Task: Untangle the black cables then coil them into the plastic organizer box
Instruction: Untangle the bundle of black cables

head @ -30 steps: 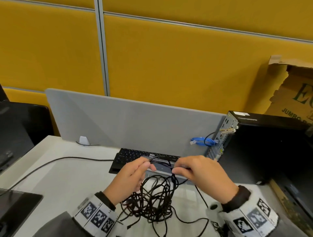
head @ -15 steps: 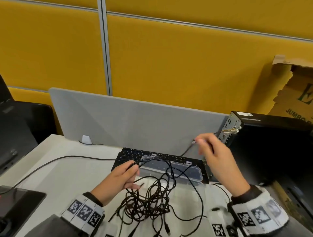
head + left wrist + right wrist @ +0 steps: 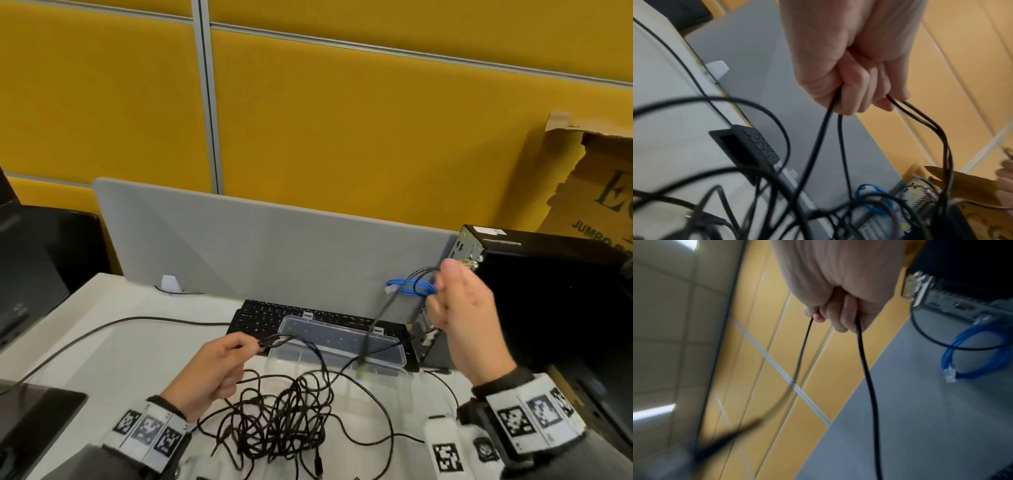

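White desk [image 3: 113, 346]: tangled black cables [image 3: 281, 416], keyboard [image 3: 260, 317], clear organizer box [image 3: 342, 344], possibly open.

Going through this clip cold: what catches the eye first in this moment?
First, the knot of black cables piled on the white desk in front of the person. Both hands are lifted over it: the left hand pinches a loop low near the clear plastic box, and the right hand holds a strand up high beside the black computer. Behind all this, the yellow wall panels fill the background.
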A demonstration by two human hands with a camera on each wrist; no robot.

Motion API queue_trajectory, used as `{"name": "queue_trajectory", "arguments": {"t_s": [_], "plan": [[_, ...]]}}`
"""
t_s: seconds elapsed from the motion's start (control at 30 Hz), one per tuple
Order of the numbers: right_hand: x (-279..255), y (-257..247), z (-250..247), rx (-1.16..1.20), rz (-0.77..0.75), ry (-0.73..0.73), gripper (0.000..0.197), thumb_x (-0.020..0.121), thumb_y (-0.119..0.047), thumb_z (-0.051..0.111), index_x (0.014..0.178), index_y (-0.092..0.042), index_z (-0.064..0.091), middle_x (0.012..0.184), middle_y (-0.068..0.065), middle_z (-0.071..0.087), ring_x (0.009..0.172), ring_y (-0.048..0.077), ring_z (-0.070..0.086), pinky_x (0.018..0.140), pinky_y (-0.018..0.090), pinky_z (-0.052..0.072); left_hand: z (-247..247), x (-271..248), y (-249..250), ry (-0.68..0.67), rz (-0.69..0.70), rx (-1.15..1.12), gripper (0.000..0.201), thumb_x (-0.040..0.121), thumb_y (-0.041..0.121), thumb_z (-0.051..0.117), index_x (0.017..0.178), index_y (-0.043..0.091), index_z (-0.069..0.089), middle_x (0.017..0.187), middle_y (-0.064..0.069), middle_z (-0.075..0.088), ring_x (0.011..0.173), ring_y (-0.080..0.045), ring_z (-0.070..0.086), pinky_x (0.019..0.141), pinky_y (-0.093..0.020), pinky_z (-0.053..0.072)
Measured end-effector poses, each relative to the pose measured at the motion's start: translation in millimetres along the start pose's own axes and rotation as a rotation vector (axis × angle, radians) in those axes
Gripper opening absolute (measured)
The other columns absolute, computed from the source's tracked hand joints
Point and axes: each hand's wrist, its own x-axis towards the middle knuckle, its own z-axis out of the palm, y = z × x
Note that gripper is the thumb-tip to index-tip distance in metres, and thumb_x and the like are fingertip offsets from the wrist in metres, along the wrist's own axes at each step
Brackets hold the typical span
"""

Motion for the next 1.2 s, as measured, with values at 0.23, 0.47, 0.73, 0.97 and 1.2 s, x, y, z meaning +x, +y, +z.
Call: {"name": "queue_trajectory", "arguments": {"t_s": [0.23,0.47,0.73,0.97,1.2], "plan": [[-23,-18,26,-0.122,-0.122,-0.349,0.043,0.095,-0.046,0.031,0.067,-0.016,0.04,0.053,-0.008,0.037,0.047,0.002,0.032,0.049,0.013,0.031,8,-2,11,0.018,0.126,0.551,0.042,0.075,0.068,0.053,0.098,0.035,0.063,0.096,0.017,0.065,0.091,0.002,0.058,0.08,-0.02,0.04],[-36,-12,65,-0.24,-0.248,-0.701,0.031,0.091,-0.048,0.031,0.068,-0.03,0.042,0.069,-0.015,0.04,0.072,-0.001,0.039,0.072,0.012,0.032,76,-5,24,-0.364,0.279,0.568,0.05,0.08,0.034,0.069,0.119,0.041,0.039,0.105,0.025,0.064,0.077,-0.004,0.063,0.074,-0.015,0.048],[-46,62,50,-0.497,-0.008,-0.589,0.03,0.094,-0.057,0.02,0.111,-0.048,0.043,0.117,-0.02,0.045,0.115,0.0,0.042,0.104,0.035,0.036,75,0,24,-0.219,0.282,0.259,0.018,0.094,0.024,0.046,0.107,0.019,0.058,0.072,0.007,0.064,0.052,-0.01,0.05,0.054,-0.021,0.039],[-60,87,26,-0.866,0.342,-1.128,0.026,0.099,-0.017,0.034,0.083,-0.021,0.054,0.088,0.0,0.055,0.074,0.019,0.057,0.049,0.011,0.037,42,2,22,-0.011,-0.083,0.082,0.038,0.095,0.043,0.036,0.106,0.014,0.058,0.088,-0.006,0.073,0.063,-0.018,0.061,0.058,-0.026,0.045],[-25,-8,6,-0.618,0.145,-0.927,0.029,0.1,-0.034,0.032,0.079,-0.019,0.045,0.053,-0.001,0.054,0.049,0.014,0.053,0.039,0.011,0.033,50,-3,30,-0.106,0.18,0.954,0.037,0.086,0.056,0.046,0.113,0.03,0.053,0.108,0.017,0.061,0.101,0.001,0.058,0.086,-0.015,0.043]]}}
